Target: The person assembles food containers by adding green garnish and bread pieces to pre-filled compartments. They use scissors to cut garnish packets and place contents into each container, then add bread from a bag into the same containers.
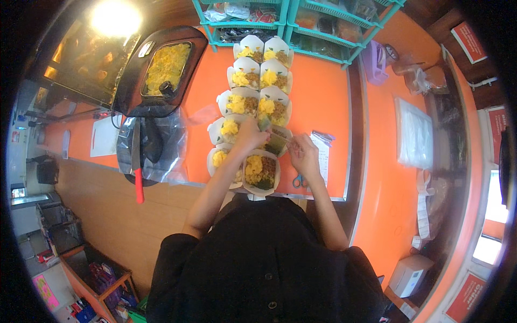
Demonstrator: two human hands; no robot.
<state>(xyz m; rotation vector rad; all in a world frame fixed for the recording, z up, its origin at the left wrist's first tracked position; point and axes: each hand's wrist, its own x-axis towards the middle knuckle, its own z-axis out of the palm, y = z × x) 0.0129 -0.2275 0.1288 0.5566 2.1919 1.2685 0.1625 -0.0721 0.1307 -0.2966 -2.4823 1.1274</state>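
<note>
Two columns of open white paper food boxes hold yellow and brown food. My left hand reaches over the second-nearest row, fingers closed around a small flat green piece, which could be a packet or a leaf. Below it, a dark green flat piece lies in the right-hand box of that row. My right hand is beside this box, fingertips pinched close to its right edge; whatever they grip is too small to tell. In the nearest right box, a dark green piece sits along the front.
Blue-handled scissors and a paper sheet lie right of the boxes. At left are a black pan of yellow food and a red-handled knife on clear plastic. Teal basket racks stand behind; a plastic bag stack is farther right.
</note>
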